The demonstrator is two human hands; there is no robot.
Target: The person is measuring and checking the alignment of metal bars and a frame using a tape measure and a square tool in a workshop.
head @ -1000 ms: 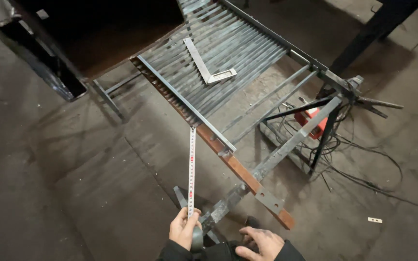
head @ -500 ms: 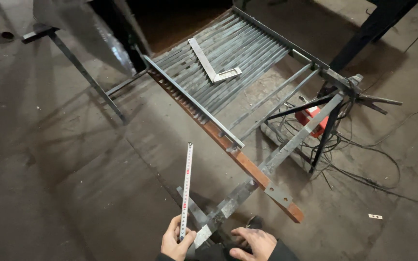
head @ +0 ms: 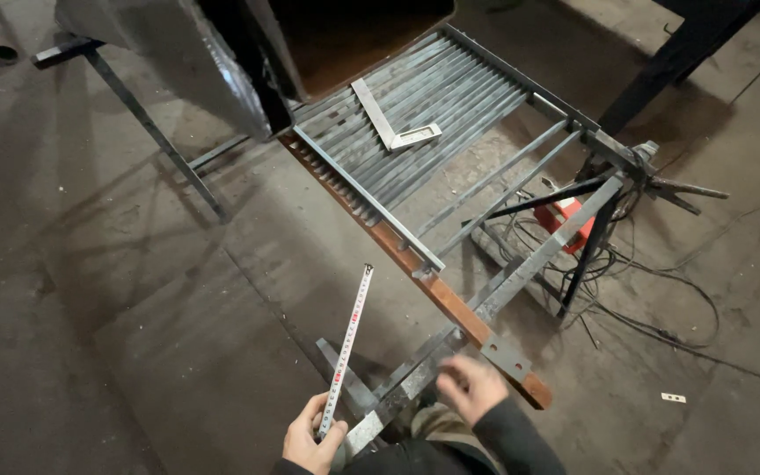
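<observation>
My left hand [head: 310, 437] grips a tape measure at the bottom of the view. Its white blade [head: 346, 346] sticks out up and to the right, free in the air, with its tip short of the frame. My right hand [head: 472, 387] is blurred, fingers spread, and hovers over the near end of a flat steel bar [head: 415, 380]. Beyond it a metal frame with many parallel slats [head: 415, 123] lies on trestles, edged by a rusty brown bar [head: 450, 303]. A steel try square [head: 389, 129] rests on the slats.
A red box [head: 565, 220] sits among tangled black cables [head: 653, 281] under a metal trestle [head: 604, 198] at right. A grey sheet-metal panel [head: 160, 53] and a thin trestle leg [head: 156, 136] stand at upper left. Bare concrete floor [head: 90, 290] fills the left side.
The tape blade has shortened and pulled back from the frame's edge. My right hand has lifted from near my lap up over the steel bar. The view has shifted left.
</observation>
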